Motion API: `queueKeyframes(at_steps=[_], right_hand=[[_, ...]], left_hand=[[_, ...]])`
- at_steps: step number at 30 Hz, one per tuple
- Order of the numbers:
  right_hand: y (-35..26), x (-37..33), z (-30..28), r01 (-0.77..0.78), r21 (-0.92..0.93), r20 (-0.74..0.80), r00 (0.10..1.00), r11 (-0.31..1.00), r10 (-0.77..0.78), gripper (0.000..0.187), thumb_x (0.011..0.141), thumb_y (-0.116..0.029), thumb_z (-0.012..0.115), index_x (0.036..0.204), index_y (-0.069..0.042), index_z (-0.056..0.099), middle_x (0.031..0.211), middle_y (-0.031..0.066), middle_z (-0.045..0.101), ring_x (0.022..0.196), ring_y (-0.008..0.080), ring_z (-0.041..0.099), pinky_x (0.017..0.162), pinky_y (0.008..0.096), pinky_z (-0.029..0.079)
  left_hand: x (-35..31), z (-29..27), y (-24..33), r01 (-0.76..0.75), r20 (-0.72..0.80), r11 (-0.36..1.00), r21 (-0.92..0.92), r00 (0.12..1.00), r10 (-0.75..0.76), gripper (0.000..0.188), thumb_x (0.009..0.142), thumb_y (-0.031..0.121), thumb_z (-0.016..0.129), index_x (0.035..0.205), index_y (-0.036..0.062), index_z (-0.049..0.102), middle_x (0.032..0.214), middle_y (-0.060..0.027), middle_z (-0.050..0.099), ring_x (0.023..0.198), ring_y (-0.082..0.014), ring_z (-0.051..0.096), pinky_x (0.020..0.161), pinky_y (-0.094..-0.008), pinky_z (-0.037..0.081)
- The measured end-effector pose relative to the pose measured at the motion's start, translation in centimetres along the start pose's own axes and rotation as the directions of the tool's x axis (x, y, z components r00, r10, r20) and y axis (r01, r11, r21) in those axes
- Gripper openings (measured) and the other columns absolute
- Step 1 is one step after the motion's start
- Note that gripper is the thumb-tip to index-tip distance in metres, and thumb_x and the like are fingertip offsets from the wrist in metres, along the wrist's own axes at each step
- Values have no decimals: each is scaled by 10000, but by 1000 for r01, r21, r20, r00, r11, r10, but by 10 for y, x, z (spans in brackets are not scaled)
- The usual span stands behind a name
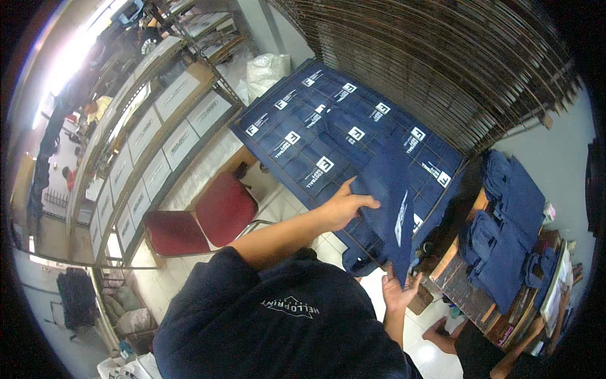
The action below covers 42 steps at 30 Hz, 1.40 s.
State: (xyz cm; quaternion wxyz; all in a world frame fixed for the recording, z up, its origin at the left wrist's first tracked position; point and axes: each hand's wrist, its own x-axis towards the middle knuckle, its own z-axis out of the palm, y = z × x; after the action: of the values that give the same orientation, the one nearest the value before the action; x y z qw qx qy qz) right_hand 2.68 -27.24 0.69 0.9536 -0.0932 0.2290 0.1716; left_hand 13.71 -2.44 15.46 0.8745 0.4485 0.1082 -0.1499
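A navy cloth bag (377,183) with white print is lifted in front of me, folded so that part of its print shows edge-on. My left hand (344,207) grips its near left edge, thumb on top and fingers behind the cloth. At the bag's lower corner is my right hand (399,292), palm up, with the cloth between thumb and fingers. Beneath and beyond it, rows of navy printed cloth bags (325,165) lie spread over a wire drying rack (268,165). The bag hides part of these rows.
Stacked wire racks (435,57) rise at the far right. A worn table (449,278) on the right bears navy bags with handles (502,246). Another person's arm (521,350) and foot (442,338) show below it. Left stand a red chair (224,208) and shelves with white boxes (180,142).
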Motion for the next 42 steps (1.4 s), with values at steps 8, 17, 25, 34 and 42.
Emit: queueKeyframes(at_steps=[8,17,25,34,42], right_hand=[[59,79,91,237,-719,-64,913,653,-402,646,593,56,451,1229,-56,420,1239,128,441,1097,263,458,937,377,383],[148,263,227,276,-922,194,936,271,-294,691,601,129,438,1282,22,387,1347,139,362,1251,230,337,996,298,292],[267,451,291,587,-747,492,803,312,-336,762,614,164,433,1346,14,284,1421,132,253,1293,212,274,1011,291,278],[338,700,258,407,-913,364,776,-33,-515,671,662,21,548,1305,9,356,1326,188,385,1213,276,390,1019,310,287],[311,736,229,258,-954,297,734,-154,-611,644,655,-31,559,1274,24,391,1299,215,399,1230,318,363,1040,336,267]], left_hand=[[37,-164,75,194,-254,955,224,958,-135,862,636,45,678,1351,5,198,1139,-125,514,1017,-242,515,876,-372,408],[151,-345,195,-22,-144,1000,21,989,25,718,624,-42,588,1265,25,274,996,-125,548,834,-242,572,704,-384,490],[182,-426,354,-507,-337,822,259,750,569,705,777,40,553,1379,128,196,1073,-147,554,906,-205,568,771,-340,476],[-67,-626,10,247,-680,756,606,655,330,343,779,72,549,1113,7,504,898,-101,595,829,-177,549,737,-323,457],[-283,-539,-101,829,-579,346,439,555,-597,293,859,274,510,1076,88,572,958,-2,658,884,-103,587,926,-285,381]])
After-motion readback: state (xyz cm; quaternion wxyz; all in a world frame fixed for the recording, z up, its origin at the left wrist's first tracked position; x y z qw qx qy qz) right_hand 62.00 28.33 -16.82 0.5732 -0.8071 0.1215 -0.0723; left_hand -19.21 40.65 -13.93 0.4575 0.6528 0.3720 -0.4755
